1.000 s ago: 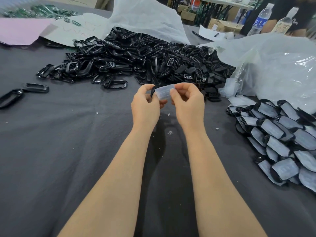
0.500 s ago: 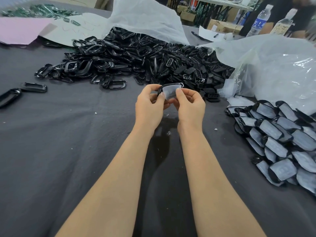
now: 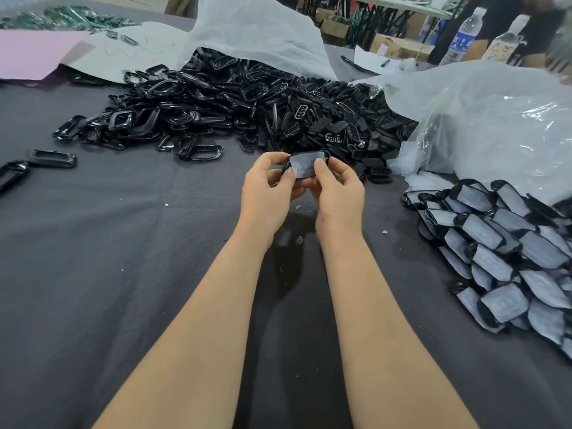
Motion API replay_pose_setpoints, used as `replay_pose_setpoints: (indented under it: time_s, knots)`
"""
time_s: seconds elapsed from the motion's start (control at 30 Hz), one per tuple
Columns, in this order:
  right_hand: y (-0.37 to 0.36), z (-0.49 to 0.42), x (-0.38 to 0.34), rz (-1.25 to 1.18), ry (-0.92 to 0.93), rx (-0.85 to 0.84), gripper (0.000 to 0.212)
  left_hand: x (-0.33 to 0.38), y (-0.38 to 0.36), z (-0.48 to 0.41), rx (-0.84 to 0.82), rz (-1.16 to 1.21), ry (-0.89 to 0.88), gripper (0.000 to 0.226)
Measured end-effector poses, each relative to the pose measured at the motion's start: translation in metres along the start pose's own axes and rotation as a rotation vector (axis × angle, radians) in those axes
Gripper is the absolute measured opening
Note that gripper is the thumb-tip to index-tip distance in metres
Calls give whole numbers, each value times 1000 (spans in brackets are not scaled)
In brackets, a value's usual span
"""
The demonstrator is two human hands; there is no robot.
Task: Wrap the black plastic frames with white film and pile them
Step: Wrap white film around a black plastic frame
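Note:
Both hands hold one black plastic frame (image 3: 305, 165) above the dark cloth, with a piece of white film laid over its face. My left hand (image 3: 270, 187) grips its left end, thumb on the film. My right hand (image 3: 339, 188) pinches the right end, thumb pressing the film's edge. A large heap of bare black frames (image 3: 247, 109) lies behind the hands. To the right sits the pile of wrapped frames (image 3: 507, 252), each with a white film face.
Two loose black frames (image 3: 51, 157) lie at the far left on the grey cloth (image 3: 108, 274). Clear and white plastic bags (image 3: 495, 125) stand at the back right. Pink and white sheets (image 3: 34, 54) lie at the back left. Water bottles (image 3: 461, 35) stand far right.
The film has gone from a loose strip held above the frame to lying flat across its face. Both hands dropped slightly and closed in on the frame's ends.

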State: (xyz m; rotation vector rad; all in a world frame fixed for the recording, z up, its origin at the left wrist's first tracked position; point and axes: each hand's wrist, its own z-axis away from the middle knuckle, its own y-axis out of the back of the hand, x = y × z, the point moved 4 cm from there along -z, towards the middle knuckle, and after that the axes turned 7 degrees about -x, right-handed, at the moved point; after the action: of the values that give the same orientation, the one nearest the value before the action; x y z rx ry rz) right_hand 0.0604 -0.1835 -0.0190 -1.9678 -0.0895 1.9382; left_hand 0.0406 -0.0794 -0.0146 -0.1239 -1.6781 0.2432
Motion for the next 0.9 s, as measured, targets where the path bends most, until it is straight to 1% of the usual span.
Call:
replay_pose_setpoints:
  time_s: [0.13, 0.27, 0.37, 0.47, 0.57, 0.63, 0.8, 0.9]
  knots:
    - [1, -2, 1, -105, -116, -54, 13, 0, 1, -1, -13, 16, -4, 20]
    - [1, -2, 1, -134, -131, -53, 12, -2, 1, -2, -2, -19, 1, 21]
    - [2, -2, 0, -63, -87, -26, 12, -3, -1, -3, 20, -40, 9, 15]
    - [1, -2, 0, 16, -41, -10, 10, -4, -1, -3, 20, -132, -12, 3]
    - [-1, -2, 1, 80, -20, -15, 2, -6, 2, -4, 37, -170, -15, 10]
    - [-2, -1, 1, 103, -3, -18, 5, -4, 4, -4, 47, -157, -20, 13]
    - [-3, -1, 0, 191, 30, -8, 3, -3, 4, -2, 55, -157, -28, 18]
    - [-1, -2, 0, 244, 55, -6, 4, -2, 4, -1, 43, -159, -16, 16]
